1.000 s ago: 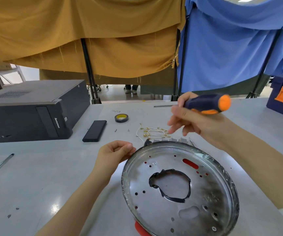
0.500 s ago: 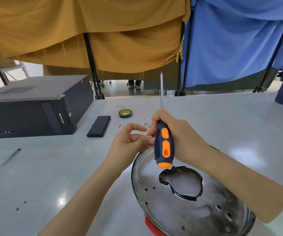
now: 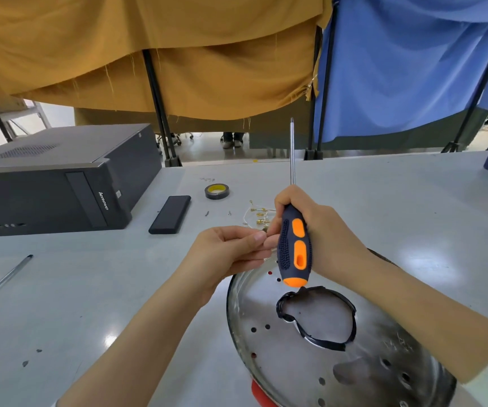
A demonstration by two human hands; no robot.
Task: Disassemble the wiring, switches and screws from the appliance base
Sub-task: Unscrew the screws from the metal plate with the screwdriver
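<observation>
The round metal appliance base (image 3: 310, 362) lies on the table at lower right, with a central cut-out and several small holes. My right hand (image 3: 322, 233) grips a blue and orange screwdriver (image 3: 294, 248), handle down and shaft pointing straight up. My left hand (image 3: 231, 254) is just left of the handle, thumb and fingers pinched together at the fingertips of my right hand; whatever is between them is too small to see. A bundle of white wires with brass terminals (image 3: 259, 215) lies on the table just beyond my hands.
A black computer case (image 3: 60, 177) stands at the left. A black flat bar (image 3: 171, 214) and a roll of tape (image 3: 217, 191) lie beyond my hands, with tiny loose screws (image 3: 207, 213) nearby. A metal rod (image 3: 2, 282) lies at the far left.
My right hand swung the screwdriver from pointing sideways to shaft upright and came down toward my left hand. My left hand rose from the base rim to meet its fingertips.
</observation>
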